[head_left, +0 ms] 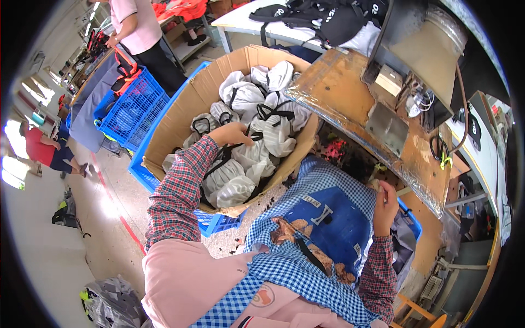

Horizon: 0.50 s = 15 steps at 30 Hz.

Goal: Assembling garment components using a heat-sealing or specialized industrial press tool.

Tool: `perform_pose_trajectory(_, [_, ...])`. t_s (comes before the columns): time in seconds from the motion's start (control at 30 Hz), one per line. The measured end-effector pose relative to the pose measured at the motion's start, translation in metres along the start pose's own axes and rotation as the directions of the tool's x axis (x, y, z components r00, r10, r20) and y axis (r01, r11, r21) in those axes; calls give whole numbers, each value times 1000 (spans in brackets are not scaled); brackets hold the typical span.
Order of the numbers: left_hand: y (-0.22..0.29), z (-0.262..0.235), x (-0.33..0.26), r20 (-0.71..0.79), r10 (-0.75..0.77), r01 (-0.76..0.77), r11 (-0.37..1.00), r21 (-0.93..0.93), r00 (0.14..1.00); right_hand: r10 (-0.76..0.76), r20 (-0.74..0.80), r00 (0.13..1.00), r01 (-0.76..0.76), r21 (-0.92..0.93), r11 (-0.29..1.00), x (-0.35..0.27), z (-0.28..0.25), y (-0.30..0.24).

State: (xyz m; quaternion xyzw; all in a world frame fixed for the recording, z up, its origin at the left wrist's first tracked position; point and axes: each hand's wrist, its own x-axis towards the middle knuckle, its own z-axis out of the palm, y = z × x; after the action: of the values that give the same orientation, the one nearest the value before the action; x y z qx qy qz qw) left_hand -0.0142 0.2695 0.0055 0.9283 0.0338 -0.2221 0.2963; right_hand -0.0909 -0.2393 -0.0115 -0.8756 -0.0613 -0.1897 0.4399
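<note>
My left hand [232, 134] reaches into a large open cardboard box [167, 131]. Its fingers curl down on a white fabric bundle [251, 156] with black straps, and the fingertips are partly hidden. Several similar bundles fill the box, loosely piled. To the right, my right hand [386, 206] is raised near the worktable's front edge, beside my blue checked apron [350, 191]. The fingers there are bent together; whether they hold something small is not clear.
A worn wooden worktable [333, 82] carries a machine [421, 49] at right. Black caps [339, 24] lie on a white table behind. Blue crates [136, 109] stand at left, near a person in pink [134, 27]. Another person in red [41, 145] is farther left. A grey bag [115, 303] lies on the floor.
</note>
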Motion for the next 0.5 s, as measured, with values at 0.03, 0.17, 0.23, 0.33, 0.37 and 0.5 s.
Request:
perform_pose_trajectory(0.03, [-3,1,0,-45,82,-82,996,-15,996,-13,0,1000,13,9,1000,-1,1,-2])
perform_pose_trajectory(0.17, [14,-21,-9,-206,238,-255,965,-59,949,22,-7,1000,-22,11,1000,1,-2,-5])
perform_pose_trajectory(0.23, [42,-49,-36,-283,283,-333,932,-145,916,-6,7,1000,7,-16,1000,1,-3,-9])
perform_pose_trajectory(0.33, [54,-71,-55,-464,288,-390,910,-138,837,-36,-1,999,36,17,999,5,-2,-13])
perform_pose_trajectory(0.37, [60,-75,-62,-477,272,-397,899,-184,836,-37,-3,999,37,15,999,7,-2,-15])
perform_pose_trajectory(0.5, [86,-72,-82,-482,307,-500,794,-346,821,-23,41,999,22,18,1000,11,3,-31])
